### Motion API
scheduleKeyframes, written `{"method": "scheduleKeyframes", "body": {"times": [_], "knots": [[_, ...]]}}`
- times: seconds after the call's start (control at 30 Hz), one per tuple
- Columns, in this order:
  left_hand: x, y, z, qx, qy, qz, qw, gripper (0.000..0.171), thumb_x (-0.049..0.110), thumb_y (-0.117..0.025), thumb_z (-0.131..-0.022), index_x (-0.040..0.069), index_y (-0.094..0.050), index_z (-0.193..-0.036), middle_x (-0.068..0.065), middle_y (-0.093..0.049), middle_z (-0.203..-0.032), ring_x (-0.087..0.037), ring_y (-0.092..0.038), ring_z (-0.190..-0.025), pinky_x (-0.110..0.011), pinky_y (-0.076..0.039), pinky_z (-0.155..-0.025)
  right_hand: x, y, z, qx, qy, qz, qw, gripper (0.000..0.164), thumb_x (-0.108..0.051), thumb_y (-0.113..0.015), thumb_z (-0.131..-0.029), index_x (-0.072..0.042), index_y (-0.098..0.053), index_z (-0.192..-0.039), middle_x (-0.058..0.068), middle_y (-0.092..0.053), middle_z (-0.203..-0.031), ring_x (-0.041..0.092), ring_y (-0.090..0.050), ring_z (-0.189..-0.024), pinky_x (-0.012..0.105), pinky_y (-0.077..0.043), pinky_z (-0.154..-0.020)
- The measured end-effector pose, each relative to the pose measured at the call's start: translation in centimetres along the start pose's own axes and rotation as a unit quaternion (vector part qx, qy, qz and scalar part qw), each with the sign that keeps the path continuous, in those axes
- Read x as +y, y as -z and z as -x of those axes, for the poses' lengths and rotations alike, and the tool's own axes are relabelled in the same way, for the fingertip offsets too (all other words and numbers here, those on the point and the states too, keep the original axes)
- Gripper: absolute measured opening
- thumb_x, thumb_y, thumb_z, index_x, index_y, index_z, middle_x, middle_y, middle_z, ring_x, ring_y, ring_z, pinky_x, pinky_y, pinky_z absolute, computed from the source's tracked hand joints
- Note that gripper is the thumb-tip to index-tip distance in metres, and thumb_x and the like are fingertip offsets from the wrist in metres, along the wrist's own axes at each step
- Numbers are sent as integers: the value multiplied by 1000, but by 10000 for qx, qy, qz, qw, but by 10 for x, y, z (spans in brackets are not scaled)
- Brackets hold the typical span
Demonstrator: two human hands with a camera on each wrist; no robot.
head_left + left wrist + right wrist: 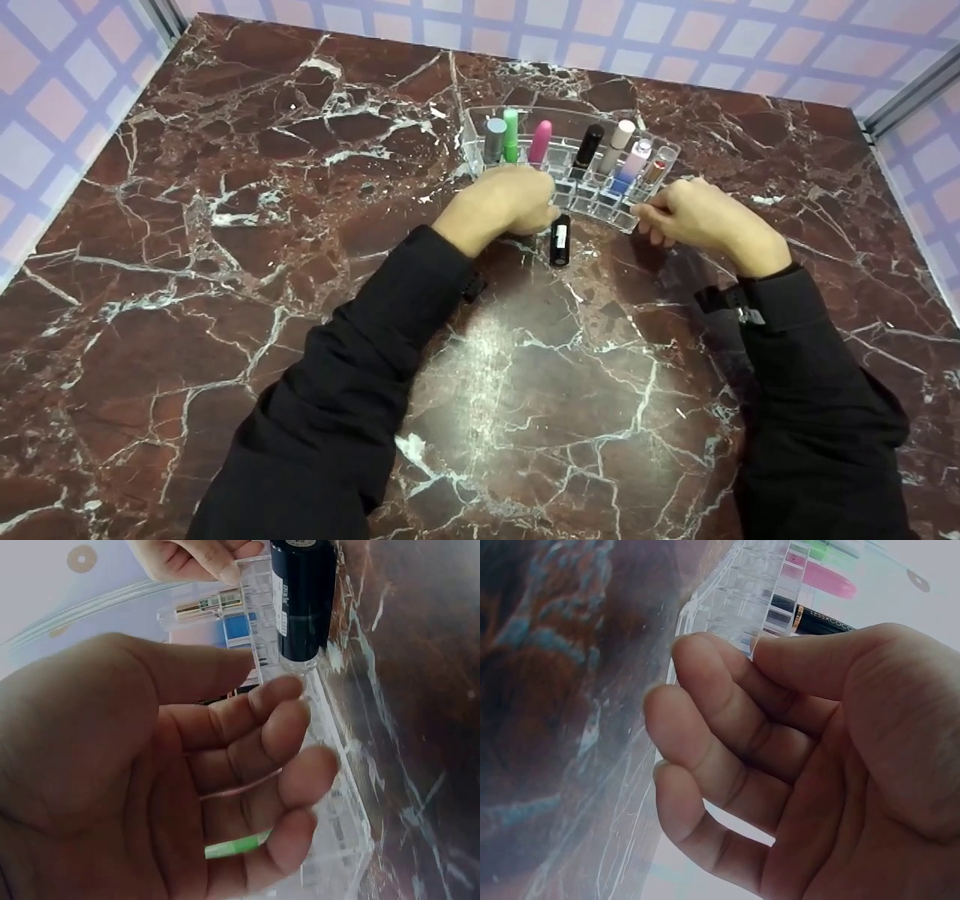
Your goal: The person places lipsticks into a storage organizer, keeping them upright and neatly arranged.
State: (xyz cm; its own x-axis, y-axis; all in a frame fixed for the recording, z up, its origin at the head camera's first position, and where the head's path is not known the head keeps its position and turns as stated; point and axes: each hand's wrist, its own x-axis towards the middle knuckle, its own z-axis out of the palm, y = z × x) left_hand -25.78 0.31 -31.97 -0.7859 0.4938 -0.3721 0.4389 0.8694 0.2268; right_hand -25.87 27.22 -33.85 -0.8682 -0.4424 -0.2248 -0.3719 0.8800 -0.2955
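Observation:
A clear stepped cosmetics organizer [585, 199] stands on the marbled table, holding several upright lipsticks and tubes in its back rows. My left hand [504, 201] is at its front left part, fingers loosely bent with nothing seen between them; whether the fingertips touch the organizer, I cannot tell. Just right of that hand, a black lipstick tube [559, 241] with a white label stands in front of the organizer. My right hand [701, 214] pinches the organizer's front right corner between thumb and index finger, while the other fingers curl loosely in the right wrist view.
Within the organizer are a grey tube [493, 141], a green tube [511, 135], a pink tube [541, 142], a black tube [589, 146] and a white-capped tube [617, 145]. Patterned panels [525, 34] border the table's back and sides.

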Motion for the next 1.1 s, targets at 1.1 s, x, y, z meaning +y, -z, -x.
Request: {"method": "scheduleKeyframes", "body": {"times": [1.1], "knots": [[25,-12,-23,-55,832,-515,9952,23,29,-53,-102,14,-67,-113,-2,-61,-101,-16,-50,-78,-28,-40,-65,1,0,0,22,-3,18,10000,40,-30,-53,-109,-4,-75,-89,5,-72,-74,22,-69,-62,52,-56,-84]]}}
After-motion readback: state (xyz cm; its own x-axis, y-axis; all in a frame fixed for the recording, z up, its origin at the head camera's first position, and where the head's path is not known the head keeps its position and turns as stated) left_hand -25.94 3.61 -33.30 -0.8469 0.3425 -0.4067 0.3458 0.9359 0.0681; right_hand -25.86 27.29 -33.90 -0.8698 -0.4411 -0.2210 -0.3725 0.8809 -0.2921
